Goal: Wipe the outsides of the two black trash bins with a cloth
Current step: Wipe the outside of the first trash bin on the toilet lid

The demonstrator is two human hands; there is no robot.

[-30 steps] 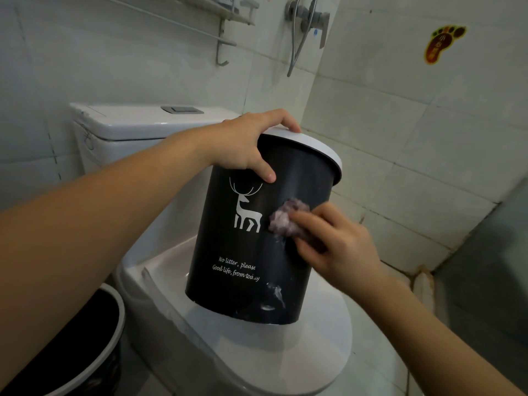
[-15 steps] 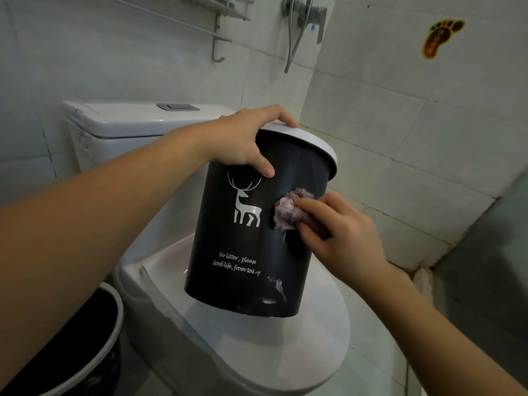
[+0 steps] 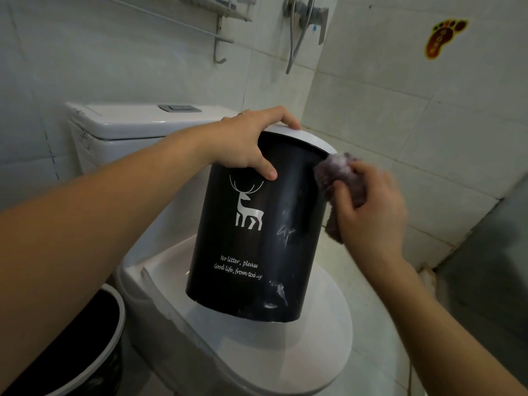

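On toilet lid point(image 3: 314, 352), bin point(image 3: 257, 247) tilted, rim rightward.

I see a bathroom with white tiled walls point(image 3: 400, 110) and dim light. A white toilet point(image 3: 285, 352) stands by the wall, with a shower valve point(image 3: 311, 12), a rack point(image 3: 223, 21) and a foot sticker point(image 3: 443, 35) above.

The closed white toilet lid point(image 3: 314, 350) carries a tilted black bin point(image 3: 257, 247), only its bottom edge resting there, while a second bin point(image 3: 94, 347) stands on the floor beside the toilet.
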